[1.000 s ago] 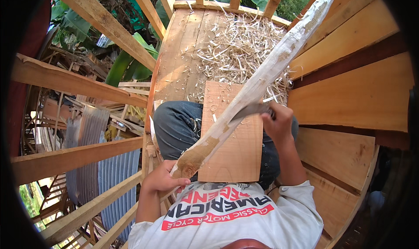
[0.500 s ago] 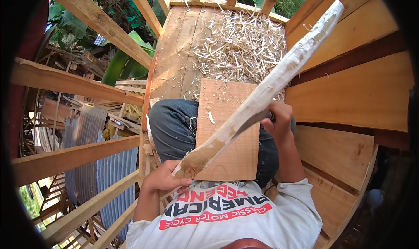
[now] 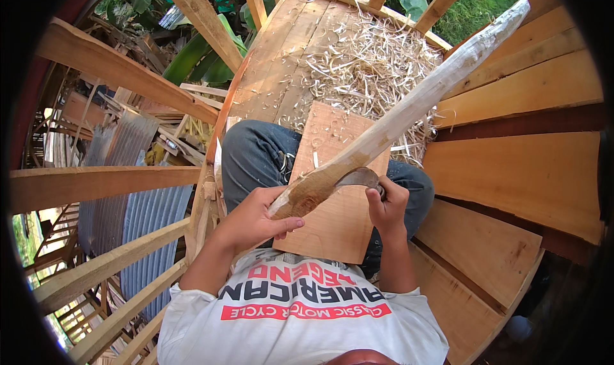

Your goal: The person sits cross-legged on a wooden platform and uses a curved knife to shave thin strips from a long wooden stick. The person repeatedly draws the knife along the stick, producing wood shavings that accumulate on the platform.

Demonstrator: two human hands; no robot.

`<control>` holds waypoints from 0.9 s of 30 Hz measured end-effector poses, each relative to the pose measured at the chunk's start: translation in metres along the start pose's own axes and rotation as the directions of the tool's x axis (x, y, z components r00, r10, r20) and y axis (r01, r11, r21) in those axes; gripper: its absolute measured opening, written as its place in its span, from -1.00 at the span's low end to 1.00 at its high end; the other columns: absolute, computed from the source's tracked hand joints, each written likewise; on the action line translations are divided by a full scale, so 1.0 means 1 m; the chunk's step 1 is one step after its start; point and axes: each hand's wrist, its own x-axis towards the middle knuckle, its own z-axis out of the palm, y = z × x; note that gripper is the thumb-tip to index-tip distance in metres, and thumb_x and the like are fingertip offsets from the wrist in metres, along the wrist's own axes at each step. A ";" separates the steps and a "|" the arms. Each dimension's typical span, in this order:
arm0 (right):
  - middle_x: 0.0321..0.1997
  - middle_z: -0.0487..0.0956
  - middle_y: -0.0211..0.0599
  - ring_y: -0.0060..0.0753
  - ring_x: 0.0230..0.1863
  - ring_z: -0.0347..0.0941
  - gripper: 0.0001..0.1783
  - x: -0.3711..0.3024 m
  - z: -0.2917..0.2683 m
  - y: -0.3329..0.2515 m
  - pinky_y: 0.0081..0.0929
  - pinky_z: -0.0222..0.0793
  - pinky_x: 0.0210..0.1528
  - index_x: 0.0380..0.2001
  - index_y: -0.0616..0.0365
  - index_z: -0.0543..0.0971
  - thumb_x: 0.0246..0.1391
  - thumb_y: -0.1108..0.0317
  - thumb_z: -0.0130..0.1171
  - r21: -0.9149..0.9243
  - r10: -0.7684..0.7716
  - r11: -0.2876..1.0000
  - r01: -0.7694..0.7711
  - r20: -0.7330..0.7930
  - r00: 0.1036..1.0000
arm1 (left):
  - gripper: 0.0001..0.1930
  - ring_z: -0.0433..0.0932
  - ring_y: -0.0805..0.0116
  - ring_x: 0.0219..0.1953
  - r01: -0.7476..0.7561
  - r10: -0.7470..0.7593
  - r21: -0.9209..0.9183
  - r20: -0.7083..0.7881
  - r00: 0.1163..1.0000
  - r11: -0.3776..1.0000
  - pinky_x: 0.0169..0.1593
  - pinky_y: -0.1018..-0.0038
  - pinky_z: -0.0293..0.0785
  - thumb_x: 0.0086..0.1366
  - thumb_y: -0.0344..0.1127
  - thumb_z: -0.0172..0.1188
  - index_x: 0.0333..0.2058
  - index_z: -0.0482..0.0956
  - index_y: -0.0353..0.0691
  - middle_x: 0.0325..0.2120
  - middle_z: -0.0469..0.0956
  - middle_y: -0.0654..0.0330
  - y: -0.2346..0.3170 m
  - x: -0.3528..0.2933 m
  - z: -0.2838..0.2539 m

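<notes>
A long, pale, partly peeled wooden pole (image 3: pixel 422 99) slants from my left hand up to the far right, with brown patches near its close end. My left hand (image 3: pixel 252 221) is closed around that close end, its thumb lying along the underside. In my right hand (image 3: pixel 391 206) is a curved knife (image 3: pixel 359 178), gripped by its dark handle, which the fingers mostly cover. Its blade rests against the pole's lower right side, not far from my left hand. Under the pole a flat wooden board (image 3: pixel 336 214) lies across my lap.
Curly wood shavings (image 3: pixel 364 64) are heaped on the plank floor (image 3: pixel 262 93) ahead. Wooden rails (image 3: pixel 109 186) run along the left, with corrugated metal sheets (image 3: pixel 150 224) beyond them. Wide planks (image 3: pixel 511 170) form a slatted side on the right.
The knife has come down along the pole, closer to my left hand. My left hand and the pole's close end have risen a little. The whole view has turned slightly.
</notes>
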 end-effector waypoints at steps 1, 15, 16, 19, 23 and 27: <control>-0.79 0.17 -0.28 -0.46 -0.76 0.12 -0.52 -0.002 0.000 -0.001 -0.50 0.08 -0.67 -0.68 0.24 0.37 0.01 0.10 0.30 0.005 -0.005 1.000 0.005 0.003 1.000 | -0.65 0.47 0.60 -0.55 -0.004 0.004 -0.011 -0.002 1.000 1.000 -0.49 0.62 0.43 0.13 -0.34 0.36 -0.14 0.51 -0.34 -0.54 0.51 0.30 0.001 0.002 0.004; -0.78 0.20 -0.60 -0.76 -0.78 0.04 -0.49 -0.008 0.023 -0.028 -0.65 -0.07 -0.74 -0.02 0.33 0.39 0.17 0.11 0.19 0.725 0.253 0.623 -0.293 0.168 0.953 | -0.59 0.49 0.61 -0.46 -0.114 0.105 -0.042 -0.173 0.979 0.993 -0.39 0.62 0.44 0.21 -0.37 0.27 0.00 0.43 -0.37 -0.45 0.54 0.27 0.007 0.022 0.038; -0.79 0.18 -0.59 -0.76 -0.80 0.05 -0.43 -0.003 0.025 -0.035 -0.68 -0.07 -0.77 0.08 0.33 0.31 0.20 0.10 0.15 0.745 0.303 0.570 -0.347 0.202 0.931 | -0.57 0.50 0.60 -0.42 -0.100 0.095 -0.023 -0.168 0.981 0.995 -0.35 0.62 0.45 0.21 -0.37 0.27 0.03 0.41 -0.37 -0.43 0.55 0.25 0.010 0.020 0.042; -0.81 0.13 -0.63 -0.75 -0.87 0.00 -0.59 0.010 0.023 -0.056 -0.69 -0.04 -0.83 0.02 0.29 0.36 0.20 0.28 0.14 0.833 0.382 0.369 -0.413 0.269 0.884 | -0.52 0.50 0.56 -0.31 -0.283 0.305 0.194 -0.093 0.948 0.939 -0.24 0.56 0.45 0.21 -0.36 0.26 0.08 0.38 -0.34 -0.38 0.56 0.19 0.005 0.020 0.046; -0.76 0.26 -0.61 -0.77 -0.85 0.07 -0.64 0.009 0.020 -0.050 -0.71 -0.04 -0.83 -0.03 0.31 0.39 0.18 0.37 0.16 0.839 0.376 0.428 -0.337 0.174 0.910 | -0.30 0.47 0.43 -0.08 -0.123 0.133 -0.075 0.140 0.981 0.990 0.02 0.45 0.39 0.15 -0.32 0.34 0.20 0.18 -0.25 -0.15 0.51 0.09 -0.006 0.021 0.020; -0.69 0.35 -0.55 -0.76 -0.84 0.12 -0.71 0.011 0.014 -0.040 -0.71 -0.03 -0.83 -0.10 0.30 0.42 0.17 0.38 0.17 0.817 0.374 0.494 -0.296 0.108 0.921 | -0.21 0.45 0.33 0.00 0.021 -0.031 0.040 0.260 0.965 0.999 0.12 0.41 0.34 0.10 -0.27 0.39 0.22 0.12 -0.21 -0.06 0.44 0.02 -0.026 0.001 -0.017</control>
